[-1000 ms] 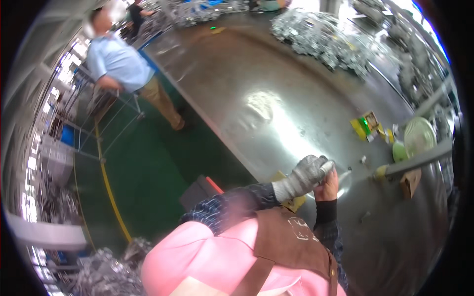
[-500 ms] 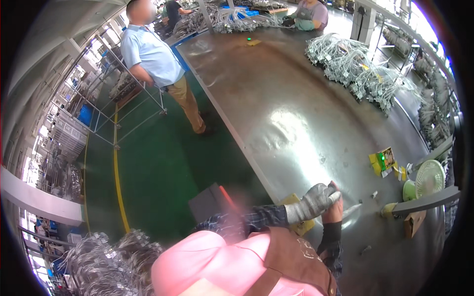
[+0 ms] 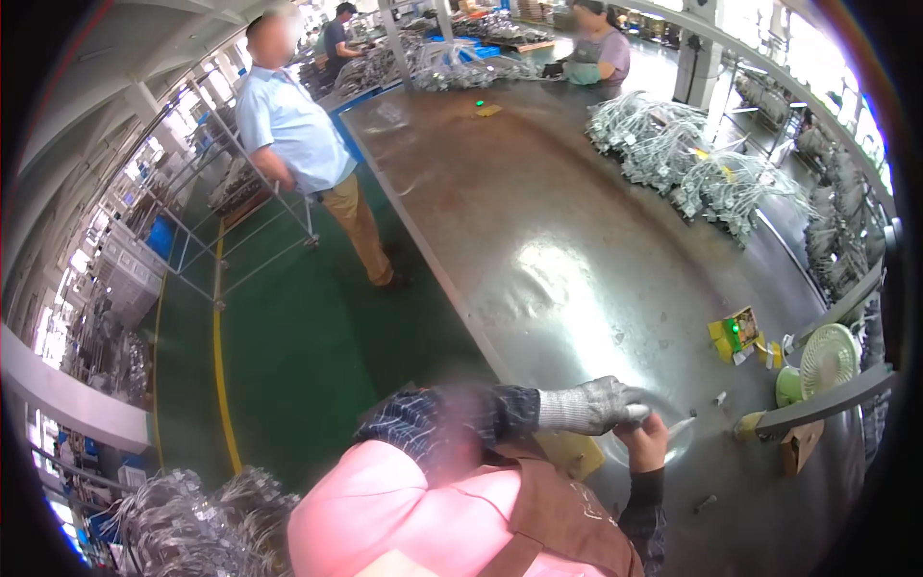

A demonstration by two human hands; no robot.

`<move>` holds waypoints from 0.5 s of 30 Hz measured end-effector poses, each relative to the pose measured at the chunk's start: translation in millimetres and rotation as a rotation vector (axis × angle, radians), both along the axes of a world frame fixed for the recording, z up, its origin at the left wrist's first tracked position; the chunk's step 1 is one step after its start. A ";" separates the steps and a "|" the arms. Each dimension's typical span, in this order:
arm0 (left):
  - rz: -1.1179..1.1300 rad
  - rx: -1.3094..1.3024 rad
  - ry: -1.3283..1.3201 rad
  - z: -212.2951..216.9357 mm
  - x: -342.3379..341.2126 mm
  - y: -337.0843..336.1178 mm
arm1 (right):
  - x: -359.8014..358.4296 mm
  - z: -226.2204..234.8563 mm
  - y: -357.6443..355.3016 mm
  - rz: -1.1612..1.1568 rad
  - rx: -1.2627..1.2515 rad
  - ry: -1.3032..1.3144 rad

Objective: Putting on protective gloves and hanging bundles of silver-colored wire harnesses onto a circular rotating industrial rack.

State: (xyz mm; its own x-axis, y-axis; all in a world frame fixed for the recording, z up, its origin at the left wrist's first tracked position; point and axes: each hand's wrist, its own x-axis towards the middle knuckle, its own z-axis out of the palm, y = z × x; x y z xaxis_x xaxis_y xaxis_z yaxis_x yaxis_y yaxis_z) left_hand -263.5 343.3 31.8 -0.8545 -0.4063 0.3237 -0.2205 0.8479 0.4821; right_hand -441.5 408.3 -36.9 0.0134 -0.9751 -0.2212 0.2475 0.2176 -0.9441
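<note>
Two hands meet at near edge of the steel worktable (image 3: pixel 538 221), low centre-right of view. Left hand (image 3: pixel 588 406) wears a grey knit glove, fingers curled closed round one end of a small pale slender piece (image 3: pixel 673 426); right hand (image 3: pixel 644 442) is bare, fingers pinched on same piece from below. Piece sits between the two hands, just above table surface, tip poking out to the right. Too small & blurred to tell what it is; poss. a short clear or white tube or wire end.

Progress, as judged: work on this one piece is mid-step. It is gripped by both hands, not set down. No finished pile close to the hands that I can make out. Big tangled bundles of pale wire parts (image 3: pixel 692 163) lie far across the table, well apart from hands, so plenty appears left.

Look of piece: light-coloured, thin, short, slightly glossy. Few small bits lie scattered on table near it.

Nearby: yellow-green packet (image 3: pixel 735 335) and small green fan (image 3: pixel 822 363) to the right. Person in light-blue shirt (image 3: pixel 293 130) stands on green floor (image 3: pixel 288 337), left of the table. Another at the far end (image 3: pixel 601 53).
</note>
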 end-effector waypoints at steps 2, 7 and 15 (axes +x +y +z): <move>-0.040 0.036 -0.108 -7.5 -4.4 -3.0 | 1.5 4.9 4.7 -0.036 0.062 -0.006; -0.126 0.000 0.073 -13.9 -15.3 3.1 | -3.9 -12.9 18.5 -0.112 0.067 -0.033; 0.033 -0.012 0.163 1.6 -32.4 8.3 | -19.2 -22.7 37.1 -0.416 0.141 -0.601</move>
